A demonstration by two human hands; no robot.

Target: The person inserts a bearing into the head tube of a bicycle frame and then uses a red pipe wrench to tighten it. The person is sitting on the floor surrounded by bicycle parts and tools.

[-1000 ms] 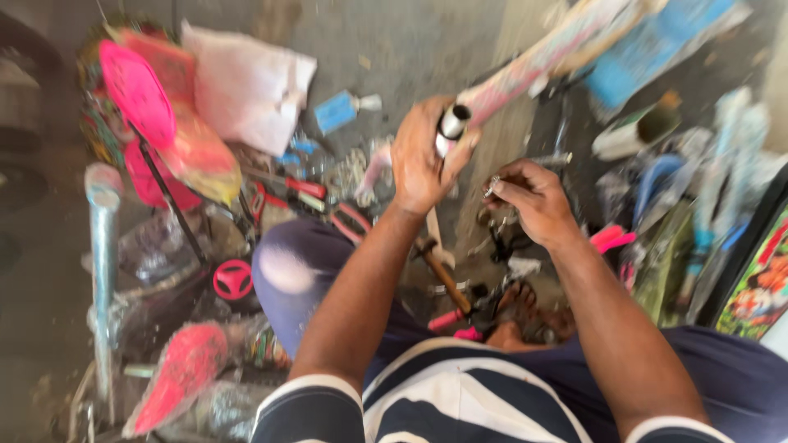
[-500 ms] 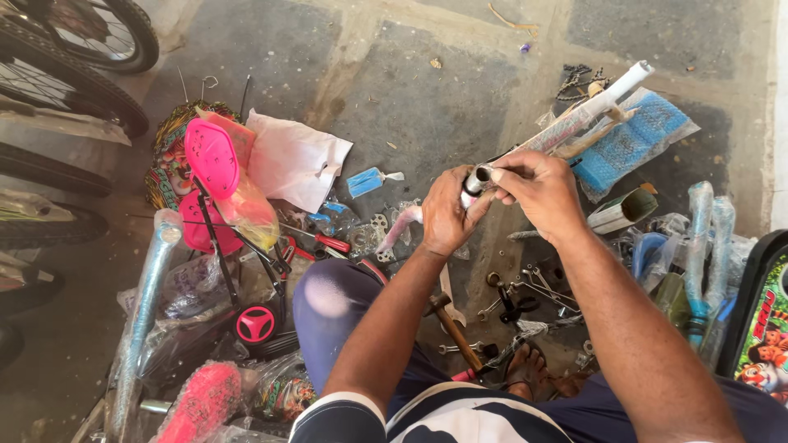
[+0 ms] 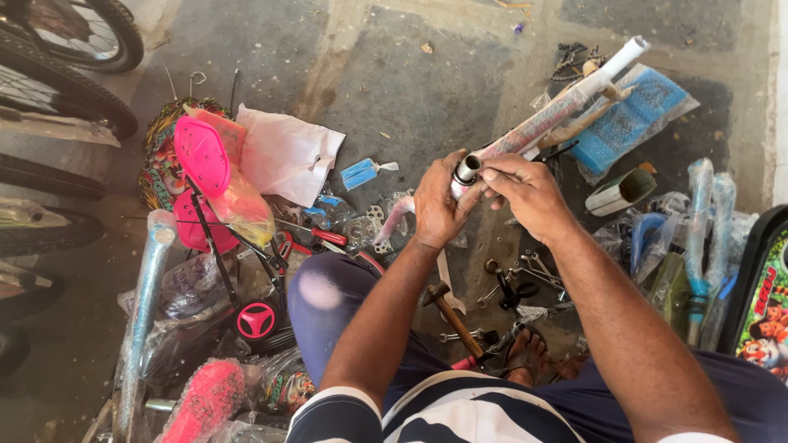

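My left hand (image 3: 437, 207) grips the near end of a long wrapped bicycle tube (image 3: 558, 111) that slants up and away to the right. Its bare metal end (image 3: 467, 171) shows between my fingers. My right hand (image 3: 525, 195) pinches at that metal end with thumb and fingertips, touching the left hand. Both forearms reach forward over my knees. Whatever small part the right fingers hold is hidden.
A hammer (image 3: 450, 316) and loose wrenches (image 3: 525, 275) lie on the concrete floor by my sandalled foot (image 3: 525, 353). Pink bicycle parts (image 3: 201, 156), a white bag (image 3: 287, 156) and wrapped pieces crowd the left. Bicycle wheels (image 3: 66, 74) stand far left. Blue packaging (image 3: 632, 119) lies far right.
The camera view has steadied and tilted forward. My right hand moved from the parts on the floor up to the tube's metal end, where it now meets the left hand.
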